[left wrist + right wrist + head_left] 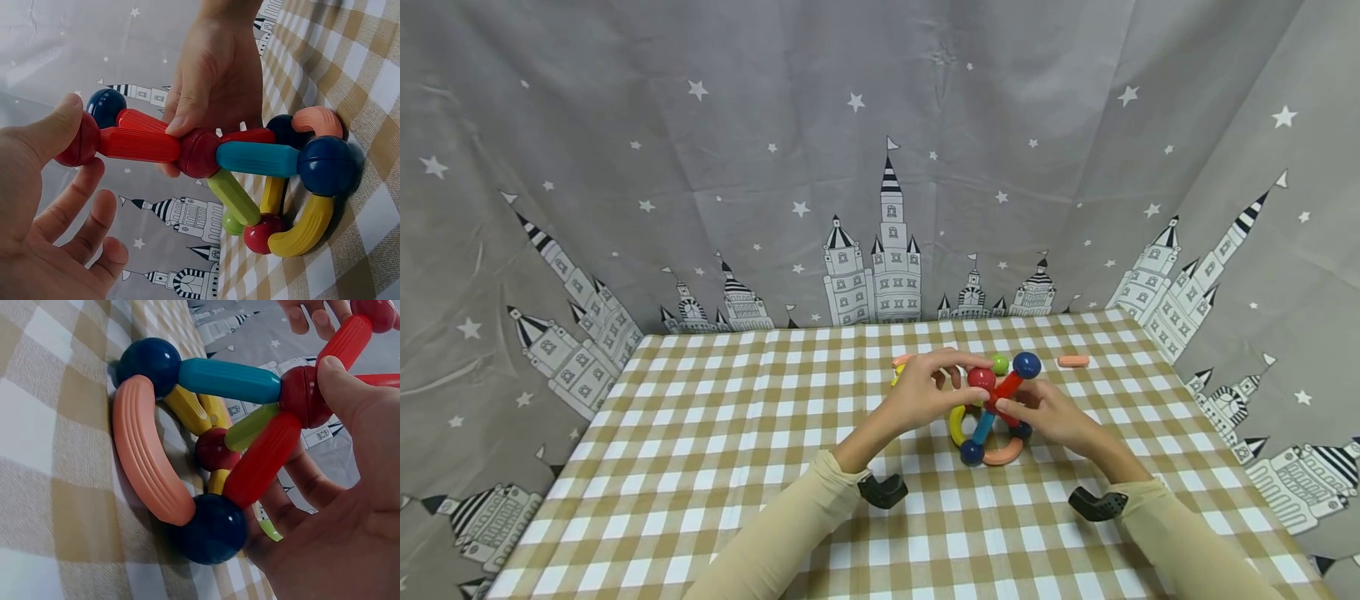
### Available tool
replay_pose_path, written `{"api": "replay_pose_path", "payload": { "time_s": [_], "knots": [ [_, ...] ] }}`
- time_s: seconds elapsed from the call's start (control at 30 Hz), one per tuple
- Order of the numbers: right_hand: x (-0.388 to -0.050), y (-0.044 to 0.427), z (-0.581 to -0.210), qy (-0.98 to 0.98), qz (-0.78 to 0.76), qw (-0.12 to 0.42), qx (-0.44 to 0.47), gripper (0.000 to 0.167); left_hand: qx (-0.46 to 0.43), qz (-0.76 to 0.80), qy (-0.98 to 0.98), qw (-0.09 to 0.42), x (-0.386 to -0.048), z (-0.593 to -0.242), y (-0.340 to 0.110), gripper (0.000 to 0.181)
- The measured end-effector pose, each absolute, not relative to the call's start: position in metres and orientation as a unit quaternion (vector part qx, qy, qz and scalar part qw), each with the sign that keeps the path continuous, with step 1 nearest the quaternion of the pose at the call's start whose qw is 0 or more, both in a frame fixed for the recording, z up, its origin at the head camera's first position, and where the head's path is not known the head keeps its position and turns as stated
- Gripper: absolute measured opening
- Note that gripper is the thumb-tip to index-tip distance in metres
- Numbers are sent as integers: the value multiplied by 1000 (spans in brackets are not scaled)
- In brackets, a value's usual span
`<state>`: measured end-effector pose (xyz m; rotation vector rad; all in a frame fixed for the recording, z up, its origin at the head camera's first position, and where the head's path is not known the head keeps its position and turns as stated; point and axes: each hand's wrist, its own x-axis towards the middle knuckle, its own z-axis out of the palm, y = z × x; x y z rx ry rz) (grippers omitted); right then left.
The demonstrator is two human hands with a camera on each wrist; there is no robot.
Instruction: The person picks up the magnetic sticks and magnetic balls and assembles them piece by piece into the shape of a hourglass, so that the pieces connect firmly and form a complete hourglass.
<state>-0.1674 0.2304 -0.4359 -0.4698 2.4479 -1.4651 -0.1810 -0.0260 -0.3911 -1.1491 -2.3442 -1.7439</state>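
Note:
A magnetic stick-and-ball structure stands on the cloth, with a blue stick (257, 159), a green stick (234, 197) and a red stick (262, 459) running down from its middle red ball (199, 153). Curved yellow (306, 231) and orange (147, 450) sticks join the balls at its base. My left hand (925, 387) pinches the top red ball (80, 140) between thumb and fingers; a red stick (139, 144) links it to the middle ball. My right hand (1056, 417) holds the middle ball, thumb in front. Another red stick carries a blue ball (1027, 365).
A loose orange stick (1072, 361) lies behind the right hand. Beyond the structure is a green ball (1000, 364). Part of another orange piece (901, 361) shows behind the left hand. A checked cloth (700, 467) covers the table, and a grey castle-print curtain (775, 167) hangs behind.

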Motion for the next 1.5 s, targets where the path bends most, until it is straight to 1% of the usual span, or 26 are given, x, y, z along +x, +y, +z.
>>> {"api": "replay_pose_path", "payload": {
  "time_s": [0.2,0.33,0.87,1.2,1.5],
  "knots": [
    [-163,227,-439,832,-524,88,-160,40,-367,-558,-744,0,-181,-391,-25,34],
    [-161,224,-441,826,-535,79,-158,39,-366,-557,-745,0,-181,-391,-26,34],
    [-162,223,-444,822,-543,84,-149,44,-357,-560,-748,3,-179,-393,-26,35],
    [-161,222,-442,822,-544,102,-134,48,-356,-560,-748,2,-179,-392,-26,36],
    [-160,222,-442,826,-540,101,-126,50,-354,-559,-750,-4,-179,-392,-26,35]
  ]
}}
